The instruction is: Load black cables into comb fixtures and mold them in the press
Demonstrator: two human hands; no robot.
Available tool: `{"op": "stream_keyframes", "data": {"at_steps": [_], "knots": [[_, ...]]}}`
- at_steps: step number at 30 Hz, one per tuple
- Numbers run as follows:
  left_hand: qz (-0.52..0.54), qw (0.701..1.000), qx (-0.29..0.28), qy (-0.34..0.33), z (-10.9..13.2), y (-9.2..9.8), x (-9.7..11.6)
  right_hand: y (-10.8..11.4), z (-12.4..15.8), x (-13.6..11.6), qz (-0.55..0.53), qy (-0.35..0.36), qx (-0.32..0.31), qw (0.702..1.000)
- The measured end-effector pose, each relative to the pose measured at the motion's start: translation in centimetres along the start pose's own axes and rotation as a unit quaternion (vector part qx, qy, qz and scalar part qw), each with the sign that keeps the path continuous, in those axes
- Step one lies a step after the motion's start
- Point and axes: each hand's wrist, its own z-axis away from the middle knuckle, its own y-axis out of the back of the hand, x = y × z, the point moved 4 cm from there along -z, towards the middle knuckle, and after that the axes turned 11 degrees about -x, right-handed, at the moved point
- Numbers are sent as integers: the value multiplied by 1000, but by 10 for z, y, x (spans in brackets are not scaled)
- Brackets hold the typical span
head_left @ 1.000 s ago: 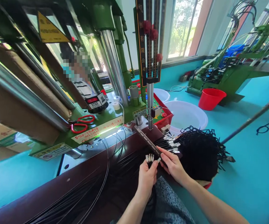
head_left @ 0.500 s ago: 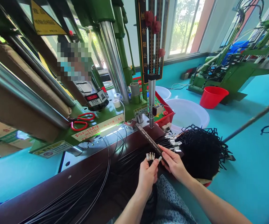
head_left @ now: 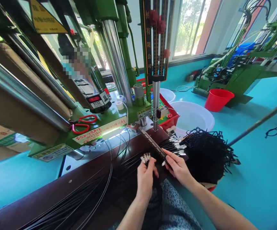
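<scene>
My left hand [head_left: 145,175] is closed around a small bunch of cables whose silvery metal connectors [head_left: 145,157] stick up above the fingers. Fingers and thumb of my right hand [head_left: 178,165] grip the near end of a long, narrow slotted metal bar [head_left: 153,143], which slants away toward the green machine [head_left: 109,127]. One small silvery connector [head_left: 163,163] shows at the bar's near end, beside the right fingers. Behind that hand, more black cables with metal ends [head_left: 178,146] lie on the dark table [head_left: 57,188]. Long black cables [head_left: 81,198] trail over the table to the left.
A large heap of black parts [head_left: 205,156] stands right of the table. Red-handled scissors [head_left: 82,124] rest on the machine base. White basins [head_left: 196,115], a red bucket [head_left: 218,99] and a slanting pole [head_left: 260,123] are farther right. Another person is partly visible behind the machine.
My left hand has moved left, away from the bar, with its bunch of cables. The connector that was at its fingertips now shows by the bar's end. My right hand stays on the bar.
</scene>
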Motion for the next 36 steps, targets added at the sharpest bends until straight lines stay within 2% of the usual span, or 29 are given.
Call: {"op": "stream_keyframes", "data": {"at_steps": [3, 7, 10, 16, 19, 23, 25, 28, 31, 36], "knots": [[46, 998, 10, 33, -2, 0, 2, 3, -1, 0, -54, -12, 14, 998], [20, 994, -34, 100, -4, -7, -8, 4, -3, 6, -82, -9, -10, 997], [23, 994, -45, 98, -6, -7, -11, 5, -5, 11, -81, -13, -34, 996], [18, 994, -46, 101, -7, -7, -10, 5, -5, 11, -58, -23, -39, 997], [8, 994, -33, 103, -6, -8, -10, 5, -4, 8, -7, -9, -35, 999], [-11, 995, -9, 98, -4, -5, -9, 2, -2, -2, 147, 72, -47, 985], [-20, 995, -19, 97, -4, -4, -8, 1, -2, -2, 166, 84, -59, 981], [-16, 996, -43, 82, -5, -3, -5, 2, -3, 4, 76, 35, -49, 995], [4, 998, -25, 56, -7, 0, -2, 5, -4, 8, -25, -13, -20, 999], [21, 996, -26, 83, -9, 0, -4, 6, -3, 3, -47, -25, -8, 999]]}}
